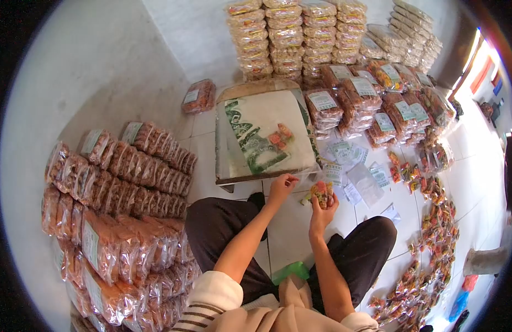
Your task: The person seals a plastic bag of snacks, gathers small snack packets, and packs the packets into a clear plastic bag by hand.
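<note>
"White tile is laid across the floor (289, 238), and a pale wall (117, 55) is seen behind. What has been set in the middle?"

"A low wooden bench (261, 86). It is covered by a white-and-green sheet (267, 113), with clear plastic over it. An orange-red patch is shown on top; whether it is printed or laid there cannot be told."

"And the room around it?"

"Bagged brown goods (117, 243) are heaped along the left. Pale bagged stacks (286, 36) are piled against the back wall, and labelled packs (364, 91) are stacked to the right of the bench. Paper labels (349, 152) and clear bags (365, 185) are spread on the tiles, and a long band of small filled packets (433, 243) is strewn down the right side."

"How is each grip placed?"

"By the right grip (323, 213), a small colourful packet (322, 193) is clasped between thumb and fingers, just off the bench's near right corner, above the floor. The left grip (282, 187) is held at the bench's front edge, fingertips drawn close together. Whether they meet, or whether clear film is pinched there, cannot be told."
</note>
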`<state>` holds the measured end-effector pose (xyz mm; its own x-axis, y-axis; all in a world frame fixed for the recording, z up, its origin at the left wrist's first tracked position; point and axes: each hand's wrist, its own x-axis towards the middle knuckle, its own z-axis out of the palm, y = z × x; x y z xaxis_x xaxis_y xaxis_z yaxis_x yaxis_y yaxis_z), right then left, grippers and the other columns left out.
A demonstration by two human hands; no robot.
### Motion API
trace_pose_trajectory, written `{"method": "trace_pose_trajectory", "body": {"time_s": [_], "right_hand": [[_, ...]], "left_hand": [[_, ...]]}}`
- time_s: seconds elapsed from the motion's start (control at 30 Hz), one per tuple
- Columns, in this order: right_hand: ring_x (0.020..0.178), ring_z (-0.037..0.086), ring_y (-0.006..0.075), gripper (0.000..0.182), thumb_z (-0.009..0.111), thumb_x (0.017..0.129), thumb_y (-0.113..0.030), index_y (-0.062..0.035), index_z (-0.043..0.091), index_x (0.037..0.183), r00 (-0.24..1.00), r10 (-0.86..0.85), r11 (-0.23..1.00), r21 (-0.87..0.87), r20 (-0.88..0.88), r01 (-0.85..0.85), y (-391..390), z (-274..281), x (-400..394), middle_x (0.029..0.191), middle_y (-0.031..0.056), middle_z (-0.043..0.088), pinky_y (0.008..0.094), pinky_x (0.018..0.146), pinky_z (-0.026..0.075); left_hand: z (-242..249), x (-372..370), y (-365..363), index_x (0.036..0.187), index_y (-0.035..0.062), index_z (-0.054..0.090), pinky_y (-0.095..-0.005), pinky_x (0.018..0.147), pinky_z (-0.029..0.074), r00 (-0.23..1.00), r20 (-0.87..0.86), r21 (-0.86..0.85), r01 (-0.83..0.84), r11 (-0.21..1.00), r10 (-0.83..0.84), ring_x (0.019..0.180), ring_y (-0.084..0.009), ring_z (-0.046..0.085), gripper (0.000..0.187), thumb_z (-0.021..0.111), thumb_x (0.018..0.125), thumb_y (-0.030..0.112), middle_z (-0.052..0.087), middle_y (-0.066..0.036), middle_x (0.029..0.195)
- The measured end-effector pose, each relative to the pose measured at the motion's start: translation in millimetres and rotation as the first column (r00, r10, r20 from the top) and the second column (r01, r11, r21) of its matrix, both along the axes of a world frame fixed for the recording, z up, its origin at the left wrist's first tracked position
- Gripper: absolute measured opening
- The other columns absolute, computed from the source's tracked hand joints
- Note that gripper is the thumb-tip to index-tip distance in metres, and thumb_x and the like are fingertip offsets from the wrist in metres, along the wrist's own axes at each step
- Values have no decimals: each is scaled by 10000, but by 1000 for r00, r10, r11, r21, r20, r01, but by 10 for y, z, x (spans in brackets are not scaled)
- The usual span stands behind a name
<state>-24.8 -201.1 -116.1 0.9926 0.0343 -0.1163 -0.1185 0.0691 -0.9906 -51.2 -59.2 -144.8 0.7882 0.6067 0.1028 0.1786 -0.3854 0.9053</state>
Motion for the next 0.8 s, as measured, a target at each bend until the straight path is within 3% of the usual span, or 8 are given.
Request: {"method": "trace_pose_trajectory", "body": {"time_s": [0.03,0.17,0.23,0.37,0.43,0.67,0.73,0.8], "right_hand": [[965,508,176,591,681,699,-119,-1,367,1186,993,-3,998,55,118,-4,21,102,-43,1070,116,510,264,809,426],[971,503,171,589,678,700,-100,-1,362,1187,982,124,979,143,140,-144,81,195,-160,1068,123,507,261,827,414],[970,503,172,562,680,692,-78,5,388,1166,965,230,973,11,-126,-230,100,262,-145,1065,123,509,267,824,419],[980,516,196,567,706,660,-95,8,423,1140,943,311,950,73,-119,-304,183,-140,16,1075,134,519,286,802,433],[944,539,269,512,662,683,-63,15,417,1126,816,460,853,-429,351,-297,194,23,75,1022,168,536,337,771,446],[965,524,301,579,687,667,-131,-13,408,1160,655,630,761,-497,417,-416,669,158,367,1048,189,521,354,795,428],[975,522,299,601,694,666,-146,-19,399,1174,706,640,746,-25,302,-666,839,81,390,1068,187,515,353,801,426],[984,520,296,623,700,664,-161,-26,390,1188,701,691,562,480,175,-673,1032,2,384,1089,186,509,353,807,424]], "left_hand": [[125,-19,-48,843,51,604,-259,572,442,1000,2,0,-4,1000,4,648,-140,560,109,571,809,148,576,-47,785],[345,-19,-195,898,76,595,-325,558,438,993,93,289,-92,953,67,651,-214,552,113,557,806,129,497,-58,825],[414,-15,-230,913,87,592,-348,553,436,984,161,395,-134,909,76,663,-227,551,121,551,808,130,475,-63,828],[533,-58,-228,978,149,595,-335,541,452,997,67,523,-57,850,26,670,-213,543,190,563,793,118,476,-55,832],[575,-55,-218,1002,168,589,-336,544,458,996,83,545,-26,838,-22,674,-214,545,220,568,788,122,474,-52,833],[672,-72,-89,987,163,602,-332,603,467,987,155,611,-71,788,-31,692,-217,538,267,592,732,87,468,-45,816],[739,-110,-60,975,163,606,-336,615,463,982,179,640,-73,765,-55,706,-228,529,259,593,728,83,469,-46,828],[800,-171,-38,986,128,590,-375,719,436,949,-14,394,295,870,-315,790,-283,498,276,600,715,74,471,-71,866]]}}
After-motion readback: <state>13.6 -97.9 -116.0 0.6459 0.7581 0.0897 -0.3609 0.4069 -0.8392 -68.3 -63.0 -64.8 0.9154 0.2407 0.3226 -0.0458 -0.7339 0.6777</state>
